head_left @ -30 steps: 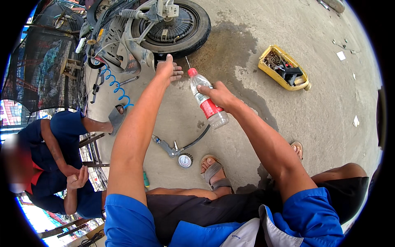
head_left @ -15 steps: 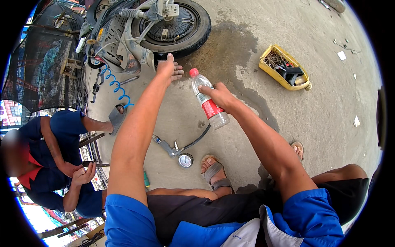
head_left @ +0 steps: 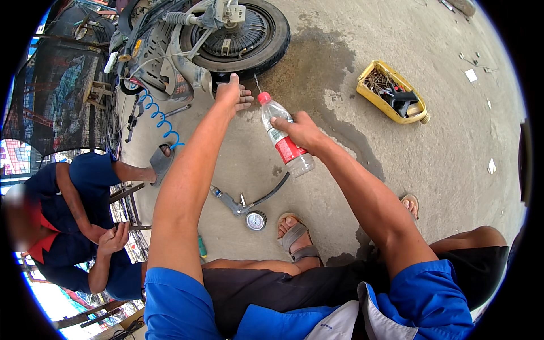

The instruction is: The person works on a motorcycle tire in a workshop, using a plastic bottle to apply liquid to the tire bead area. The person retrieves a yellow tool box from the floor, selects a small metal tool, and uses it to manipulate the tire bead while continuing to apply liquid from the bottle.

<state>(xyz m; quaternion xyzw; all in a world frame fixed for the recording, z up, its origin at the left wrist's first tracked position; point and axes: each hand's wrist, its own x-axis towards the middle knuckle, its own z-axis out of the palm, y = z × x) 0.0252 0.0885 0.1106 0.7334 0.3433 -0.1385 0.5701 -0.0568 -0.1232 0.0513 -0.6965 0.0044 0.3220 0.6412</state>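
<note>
My right hand (head_left: 297, 131) is wrapped round a clear plastic bottle (head_left: 274, 114) with a red cap and a red label. The bottle tilts with its cap toward the wheel, and a thin stream of liquid (head_left: 257, 83) leaves the cap toward the tyre. Beside the cap, my left hand (head_left: 233, 96) reaches out with its fingers spread, holding nothing. It is close to the lower edge of the black tyre (head_left: 276, 56); whether it touches the rubber I cannot tell. The wheel belongs to a scooter (head_left: 170, 51) lying on its side.
A tyre inflator with a round gauge (head_left: 255, 220) lies on the concrete before my foot. A coiled blue hose (head_left: 156, 110) runs at the left. A cut yellow container (head_left: 391, 93) with screws and tools stands at the right. Another person (head_left: 73, 221) sits at the left.
A stream of liquid now comes from the bottle's cap. The bottle has shifted slightly left and up with my right hand. My left hand has stayed in place.
</note>
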